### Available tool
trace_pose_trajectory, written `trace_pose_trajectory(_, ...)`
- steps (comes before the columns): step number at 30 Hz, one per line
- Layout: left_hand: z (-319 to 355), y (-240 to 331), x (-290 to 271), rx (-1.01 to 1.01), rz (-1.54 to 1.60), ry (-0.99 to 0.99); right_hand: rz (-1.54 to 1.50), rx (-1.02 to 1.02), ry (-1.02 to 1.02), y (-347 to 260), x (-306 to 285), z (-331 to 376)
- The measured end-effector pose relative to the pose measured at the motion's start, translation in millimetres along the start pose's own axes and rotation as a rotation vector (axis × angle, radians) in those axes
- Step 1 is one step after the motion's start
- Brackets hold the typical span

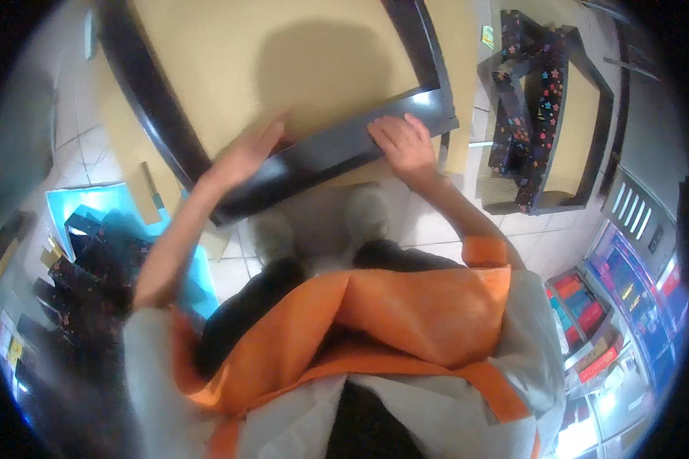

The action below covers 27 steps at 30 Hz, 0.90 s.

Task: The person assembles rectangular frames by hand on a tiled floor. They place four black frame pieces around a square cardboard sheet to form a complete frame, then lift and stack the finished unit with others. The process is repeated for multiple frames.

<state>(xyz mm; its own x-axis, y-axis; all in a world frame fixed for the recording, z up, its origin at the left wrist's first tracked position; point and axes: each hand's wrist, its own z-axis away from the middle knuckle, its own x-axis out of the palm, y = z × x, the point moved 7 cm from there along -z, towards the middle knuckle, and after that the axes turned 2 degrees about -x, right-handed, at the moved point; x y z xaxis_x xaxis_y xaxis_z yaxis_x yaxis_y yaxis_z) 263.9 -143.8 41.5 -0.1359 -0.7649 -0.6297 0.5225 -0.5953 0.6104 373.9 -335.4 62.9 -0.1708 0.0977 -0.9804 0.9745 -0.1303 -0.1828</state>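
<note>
A large dark glossy frame point(321, 157) surrounds a beige mesh-like panel point(207, 69) in front of me. My left hand point(249, 157) is on the left part of its near bar, the fingers hooked over the inner edge; they blur a little. Farther right, my right hand point(408, 149) grips the same bar near the corner, fingers bent across its top face. The undersides of both hands are out of sight. The shadow on the beige panel lies just beyond the bar.
At right stands another dark frame point(593, 164) with flower-patterned strips point(547, 115). Left of me, dark patterned pieces point(92, 268) lie on and beside a bright blue sheet point(61, 203). Coloured packages point(582, 306) sit at the lower right. My shoes point(367, 214) rest below the near bar.
</note>
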Motion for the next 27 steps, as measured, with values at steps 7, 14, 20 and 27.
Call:
trace_pose_trajectory(7,88.2,5.9,55.8,0.155,-0.534,0.509,0.019,-0.01,-0.057,6.2,14.9,-5.5)
trace_pose_trajectory(14,81.3,-8.4,58.1,0.128,-0.507,0.301,0.19,0.053,-0.298,45.7,-0.4,2.6)
trace_pose_trajectory(20,99.4,-16.1,36.2,0.072,-0.553,0.406,0.297,0.056,-0.191,52.9,-17.0,11.8)
trace_pose_trajectory(27,120.4,-32.3,17.1,0.001,-0.712,0.312,0.223,-0.019,-0.37,50.8,-10.5,18.6)
